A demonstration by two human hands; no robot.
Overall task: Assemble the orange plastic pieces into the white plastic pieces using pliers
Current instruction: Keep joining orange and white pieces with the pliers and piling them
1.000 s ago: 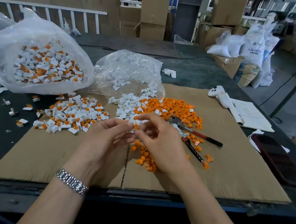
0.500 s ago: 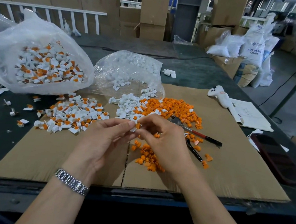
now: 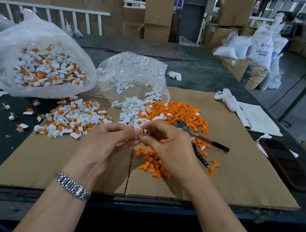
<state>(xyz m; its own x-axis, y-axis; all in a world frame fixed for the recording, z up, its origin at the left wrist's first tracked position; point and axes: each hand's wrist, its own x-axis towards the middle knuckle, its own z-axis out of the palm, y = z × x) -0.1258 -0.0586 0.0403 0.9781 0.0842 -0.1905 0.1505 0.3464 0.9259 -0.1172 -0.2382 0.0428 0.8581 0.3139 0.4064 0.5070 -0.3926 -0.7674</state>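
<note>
While both hands are meeting just above a cardboard sheet [image 3: 237, 175] on the table [image 3: 202, 73], the left hand [image 3: 105, 144] is pinching a small white piece [image 3: 137, 126] btwn thumb and fingertips, and the right hand [image 3: 171, 149] is pinching an orange piece [image 3: 142, 132] right against it. The 2 pieces are touching; whether the orange one is seated inside the white one is too small to tell. A metal watch band [image 3: 72, 187] is sitting on the left wrist.

Pliers [image 3: 201, 138] w/ red-and-black handles are lying on the cardboard just right of the right hand, untouched, jaws resting at the edge of a big pile of loose orange pieces [image 3: 179, 112]. A smaller orange heap [image 3: 153, 164] is lying under and near the right hand. Loose white pieces [image 3: 131, 111] are lying beside the orange pile, spilling from an open clear bag [image 3: 132, 72] behind them.

To the left, assembled white-and-orange parts [image 3: 74, 119] are lying in a heap on the cardboard edge, w/ a few strays on the dark table. A larger clear bag [image 3: 38, 62] at far left is holding more assembled parts.

At right, a white handheld device [image 3: 226, 98] is resting on a paper booklet [image 3: 256, 119], and a dark phone [image 3: 287, 164] is lying near the table edge. Cardboard boxes and white sacks are standing in the background.
</note>
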